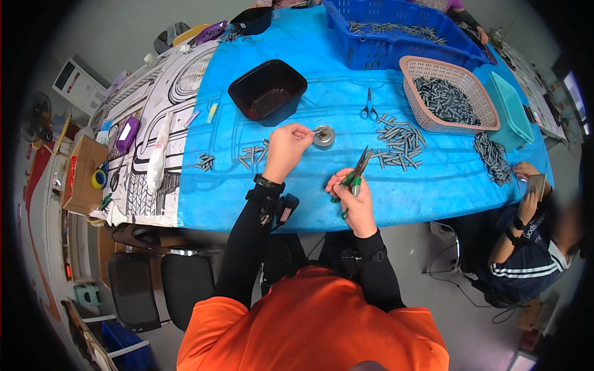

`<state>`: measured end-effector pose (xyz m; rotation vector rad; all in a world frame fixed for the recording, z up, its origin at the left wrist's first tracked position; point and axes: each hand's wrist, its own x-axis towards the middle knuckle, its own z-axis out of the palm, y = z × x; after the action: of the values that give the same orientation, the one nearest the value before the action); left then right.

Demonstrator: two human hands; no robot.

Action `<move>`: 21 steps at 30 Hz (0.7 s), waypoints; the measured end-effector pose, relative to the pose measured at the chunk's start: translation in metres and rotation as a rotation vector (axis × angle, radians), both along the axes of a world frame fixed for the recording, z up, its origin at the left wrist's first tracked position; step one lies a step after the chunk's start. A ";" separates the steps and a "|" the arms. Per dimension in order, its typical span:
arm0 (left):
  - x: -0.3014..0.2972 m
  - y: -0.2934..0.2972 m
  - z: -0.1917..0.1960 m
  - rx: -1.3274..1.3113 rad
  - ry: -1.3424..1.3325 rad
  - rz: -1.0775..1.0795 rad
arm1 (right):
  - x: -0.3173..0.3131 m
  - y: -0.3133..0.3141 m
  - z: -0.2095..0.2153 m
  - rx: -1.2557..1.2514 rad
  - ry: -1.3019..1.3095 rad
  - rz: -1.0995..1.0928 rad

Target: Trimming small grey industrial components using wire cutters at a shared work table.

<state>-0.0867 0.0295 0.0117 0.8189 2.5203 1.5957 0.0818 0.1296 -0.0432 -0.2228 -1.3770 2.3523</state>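
My left hand [288, 148] is closed in a pinch beside a small round metal burner [323, 136]. Whatever its fingertips hold at the burner's rim is too small to make out. To the right and nearer the table's front edge, my right hand [355, 201] grips green-handled scissors [364, 162], their dark blades pointing away from me and slightly apart. A loose heap of short grey tubes [399, 143] lies right of the burner. Smaller groups of grey tubes [249, 156] rest near my left wrist and farther left. Dark-handled small scissors [369, 111] lie beyond the burner.
A black bin [267, 86] stands beyond my left hand. At the back right are a large blue crate [396, 52], a pink basket [448, 120] of grey tubes and a teal basket [510, 111]. A co-worker [526, 241] sits at the right edge, beside another tube pile [492, 159].
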 end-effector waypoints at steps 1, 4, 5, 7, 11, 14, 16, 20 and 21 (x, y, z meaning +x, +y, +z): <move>-0.004 0.003 -0.002 0.001 0.005 -0.004 | 0.000 -0.001 -0.001 -0.001 -0.005 0.003; -0.009 0.008 -0.004 -0.040 -0.021 -0.009 | 0.000 -0.002 0.000 0.006 -0.007 0.001; -0.009 0.009 -0.005 -0.064 -0.021 -0.004 | 0.000 -0.001 0.000 0.006 -0.005 -0.001; -0.009 0.010 -0.005 -0.090 -0.022 0.002 | 0.000 -0.001 0.000 -0.007 -0.016 0.010; -0.009 0.012 -0.004 -0.088 -0.053 -0.007 | 0.001 0.001 0.001 -0.015 -0.031 0.026; -0.008 0.013 -0.004 -0.100 -0.057 -0.010 | 0.001 0.001 0.000 -0.023 -0.012 0.027; -0.009 0.013 -0.004 -0.108 -0.054 -0.008 | 0.001 0.001 0.001 -0.034 -0.001 0.040; -0.010 0.014 -0.004 -0.131 -0.056 0.009 | 0.000 0.003 -0.001 -0.050 0.005 0.047; -0.010 0.014 -0.004 -0.135 -0.055 0.008 | 0.000 0.004 -0.001 -0.046 0.002 0.047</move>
<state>-0.0963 0.0435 0.0079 0.7413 2.5618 1.4113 0.0822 0.1332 -0.0441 -0.2031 -1.3428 2.4241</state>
